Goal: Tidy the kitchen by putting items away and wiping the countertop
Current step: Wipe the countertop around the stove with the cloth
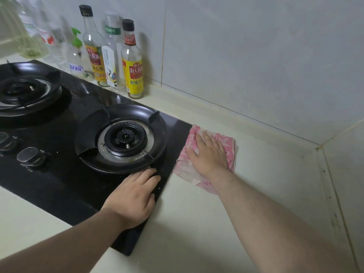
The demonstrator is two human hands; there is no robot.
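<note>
Pale grey wall tiles (256,56) behind, meeting a side wall (350,154) in the right corner. Cream upstand strip (226,117) along the base, with dark specks near the corner, possibly mould. Black glass gas hob (59,184) with two burners. Soft, dim light.

The right hand (208,154) hides the middle of the pink cloth (228,144) just right of the black hob (69,184). The hob's left burner (25,89) is cut off by the picture's edge. The bottles (33,32) behind the hob's far-left corner are blurred and their labels are unreadable.
</note>
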